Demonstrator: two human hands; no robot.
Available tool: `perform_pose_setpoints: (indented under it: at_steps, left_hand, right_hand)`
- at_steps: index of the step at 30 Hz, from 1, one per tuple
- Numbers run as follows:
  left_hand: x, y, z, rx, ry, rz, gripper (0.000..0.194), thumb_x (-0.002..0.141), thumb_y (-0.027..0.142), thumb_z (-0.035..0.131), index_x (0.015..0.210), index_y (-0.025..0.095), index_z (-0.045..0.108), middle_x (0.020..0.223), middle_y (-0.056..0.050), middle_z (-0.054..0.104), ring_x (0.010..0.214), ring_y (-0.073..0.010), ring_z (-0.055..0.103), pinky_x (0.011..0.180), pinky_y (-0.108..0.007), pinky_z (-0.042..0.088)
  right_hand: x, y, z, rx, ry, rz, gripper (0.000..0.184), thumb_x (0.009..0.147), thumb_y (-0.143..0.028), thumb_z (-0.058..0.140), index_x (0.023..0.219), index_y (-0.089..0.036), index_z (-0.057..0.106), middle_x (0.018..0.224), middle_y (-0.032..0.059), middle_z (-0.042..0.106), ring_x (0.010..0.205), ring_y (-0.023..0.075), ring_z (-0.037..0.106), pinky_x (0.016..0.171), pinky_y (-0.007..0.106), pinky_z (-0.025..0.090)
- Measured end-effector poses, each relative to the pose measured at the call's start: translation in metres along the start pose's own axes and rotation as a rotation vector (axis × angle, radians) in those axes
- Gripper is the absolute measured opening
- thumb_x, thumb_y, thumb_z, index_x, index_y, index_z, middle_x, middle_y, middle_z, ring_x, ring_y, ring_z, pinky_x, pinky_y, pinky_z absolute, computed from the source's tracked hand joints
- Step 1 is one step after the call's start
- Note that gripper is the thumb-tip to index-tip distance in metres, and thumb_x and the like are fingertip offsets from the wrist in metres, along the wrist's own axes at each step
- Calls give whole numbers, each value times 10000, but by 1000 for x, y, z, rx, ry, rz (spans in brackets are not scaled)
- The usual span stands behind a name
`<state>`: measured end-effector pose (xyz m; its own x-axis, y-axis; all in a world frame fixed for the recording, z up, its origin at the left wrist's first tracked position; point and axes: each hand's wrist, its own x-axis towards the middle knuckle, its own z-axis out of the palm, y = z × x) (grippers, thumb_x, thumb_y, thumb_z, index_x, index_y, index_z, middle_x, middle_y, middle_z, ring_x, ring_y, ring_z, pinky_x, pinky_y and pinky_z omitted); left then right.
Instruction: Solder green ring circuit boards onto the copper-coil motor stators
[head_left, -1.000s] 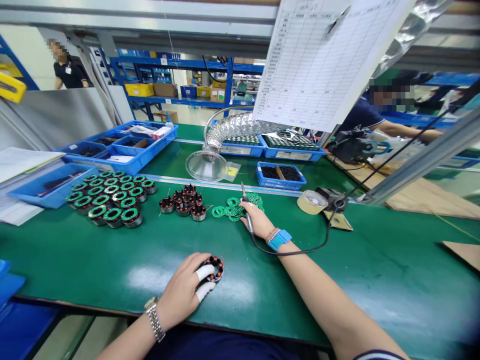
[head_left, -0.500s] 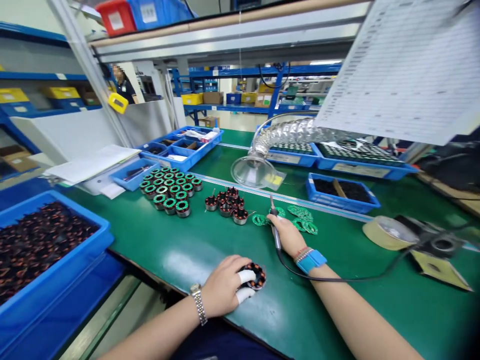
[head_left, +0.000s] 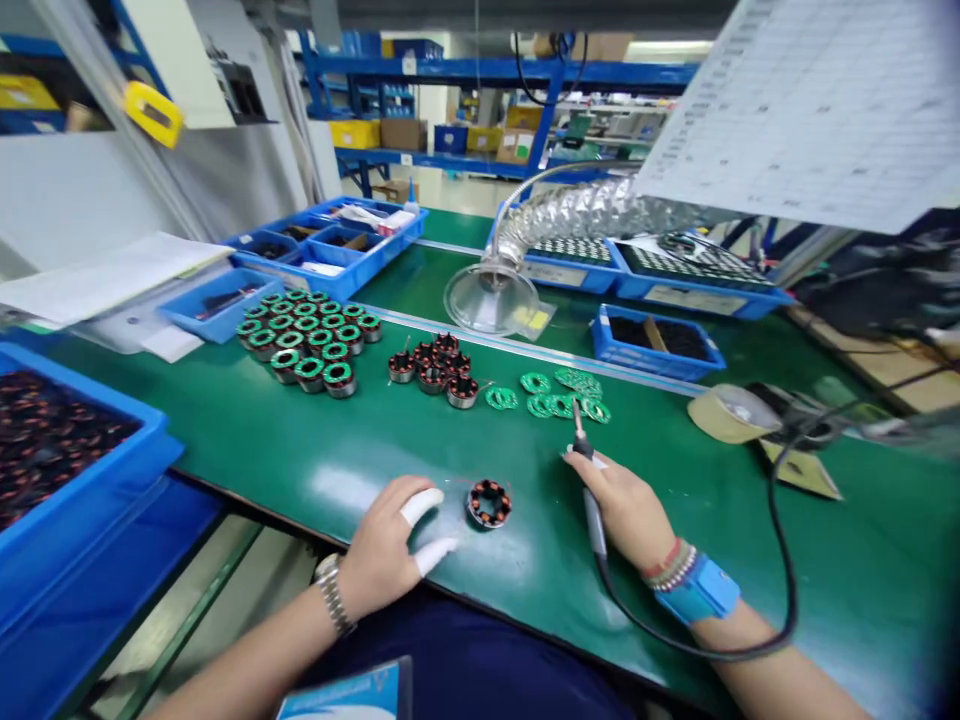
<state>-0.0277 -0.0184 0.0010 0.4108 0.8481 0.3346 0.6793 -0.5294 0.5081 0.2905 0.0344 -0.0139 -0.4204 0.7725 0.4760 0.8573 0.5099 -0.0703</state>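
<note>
My left hand (head_left: 394,540), with white covers on thumb and index finger, is open on the green bench, its fingers apart and empty. Just right of its fingertips lies a wound motor stator (head_left: 489,503) with copper coils, untouched. My right hand (head_left: 626,505) grips a soldering iron (head_left: 592,500) by its handle, the tip pointing away from me. Beyond that tip, green ring-shaped circuit boards (head_left: 559,404) lie loose. A small cluster of bare stators (head_left: 442,368) stands left of them. Farther left are several stators topped with green boards (head_left: 307,335).
A clear fume hood (head_left: 491,298) on a foil duct hangs over the bench. Blue trays (head_left: 660,350) line the back; a large blue bin (head_left: 150,430) of dark parts stands at left. The iron's cable (head_left: 787,590) loops over my right forearm. A tape roll (head_left: 731,412) lies at right.
My left hand has let go of the stator and drawn back to its left. My right hand with the soldering iron has moved right and nearer to me. The view has tilted down.
</note>
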Motion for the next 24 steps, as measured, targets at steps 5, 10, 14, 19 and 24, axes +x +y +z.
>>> perform_pose_setpoints:
  at_steps: [5, 10, 14, 19, 24]
  left_hand:
    - [9, 5, 3, 158, -251, 16, 787, 737, 597, 558, 1345, 142, 352, 1356, -162, 446, 1279, -346, 336, 1022, -536, 327]
    - [37, 12, 21, 113, -285, -32, 953, 692, 607, 600, 1396, 79, 235, 1392, -211, 380, 1314, -341, 290, 1056, -520, 284]
    - [45, 9, 27, 1, -286, -37, 799, 759, 518, 585, 1389, 148, 261, 1382, -163, 416, 1279, -286, 374, 1070, -494, 274]
    - [44, 8, 23, -90, -260, -18, 638, 750, 439, 636, 1298, 200, 415, 1276, -119, 531, 1195, -256, 470, 1050, -477, 315]
    - [43, 8, 19, -130, -233, -49, 549, 687, 401, 701, 1176, 218, 532, 1233, -114, 560, 1165, -278, 493, 996, -478, 387]
  right_hand:
    - [-20, -32, -17, 3, -73, 86, 274, 864, -267, 490, 1114, -161, 521, 986, 139, 640, 951, 260, 597, 786, 389, 530]
    - [-20, -35, -36, 256, -139, 198, 459, 796, -305, 592, 1194, -179, 403, 1156, 139, 570, 1014, 252, 588, 842, 390, 511]
    - [-23, -26, -39, 378, -231, 176, 439, 794, -227, 565, 1198, -198, 396, 1142, 118, 589, 932, 220, 633, 779, 339, 531]
    - [-23, -19, -24, 382, -168, 196, 320, 829, -213, 512, 1142, -220, 447, 1111, 82, 616, 906, 188, 643, 774, 298, 526]
    - [-23, -10, -20, 292, -10, 352, 337, 828, -241, 511, 1153, -179, 450, 1075, 122, 615, 904, 223, 640, 760, 341, 526]
